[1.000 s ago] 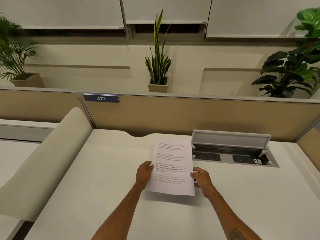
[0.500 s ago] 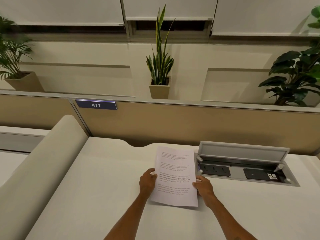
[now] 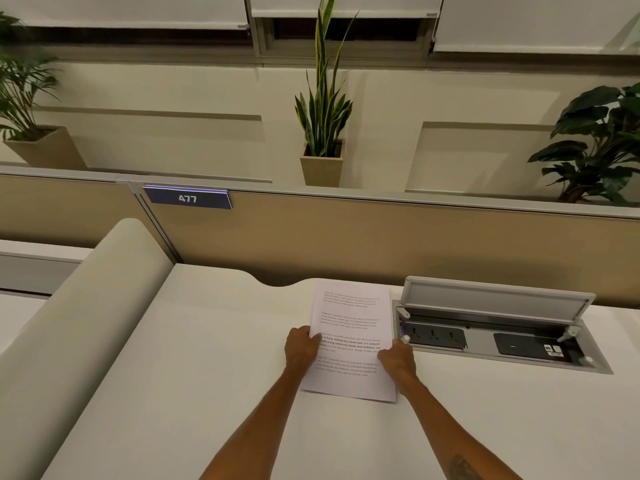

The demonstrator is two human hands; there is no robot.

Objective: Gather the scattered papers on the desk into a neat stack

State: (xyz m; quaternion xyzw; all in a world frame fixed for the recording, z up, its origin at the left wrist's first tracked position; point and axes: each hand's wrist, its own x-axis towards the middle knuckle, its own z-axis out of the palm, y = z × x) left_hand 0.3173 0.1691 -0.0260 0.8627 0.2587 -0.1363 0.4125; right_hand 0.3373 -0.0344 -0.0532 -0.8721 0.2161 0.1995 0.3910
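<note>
- The stack of papers (image 3: 351, 341) lay on the desk (image 3: 207, 358), just left of the open power socket box (image 3: 498, 337).
- Its long axis ran away from the person, tilted slightly.
- The left hand (image 3: 300, 348) was curled around the stack's left long edge; the right hand (image 3: 398, 362) was curled around the right one.
- The stack sat between the hands, each equally near.
- Judgement: the edges looked aligned; the next move depended on releasing both sides evenly.
</note>
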